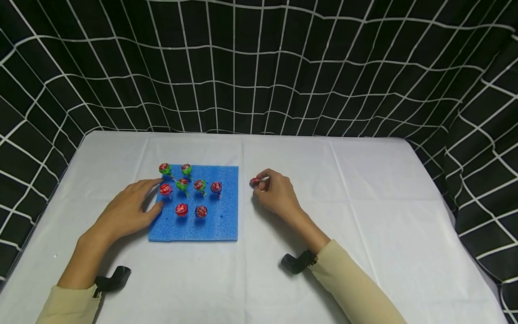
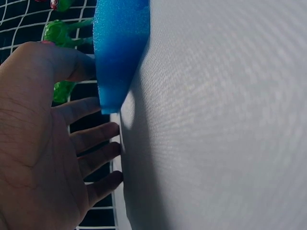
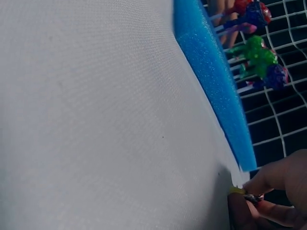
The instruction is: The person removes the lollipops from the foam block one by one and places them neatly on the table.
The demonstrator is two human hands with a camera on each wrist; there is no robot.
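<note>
My right hand (image 1: pixel 276 191) pinches a lollipop between thumb and fingers, its red wrapped head (image 1: pixel 254 182) showing at the fingertips, to the right of a blue foam block (image 1: pixel 228 202). A yellow end of the lollipop (image 3: pixel 236 190) pokes out by the thumb in the right wrist view; the rest is mostly hidden. At the block's left edge rests my left hand (image 1: pixel 127 209), thumb and index finger spread, the other fingers loosely extended. Several lollipops stand upright in the foam, among them a green-and-red one (image 1: pixel 165 168), a red one (image 1: pixel 181 209) and a dark blue-and-red one (image 1: pixel 216 187).
The block lies on a white cloth-covered table (image 1: pixel 323 180), left of centre. Small dark holes (image 1: pixel 221 216) show in the foam's lower right part. Black curtains with a white grid (image 1: pixel 259 67) stand behind the table and at both sides.
</note>
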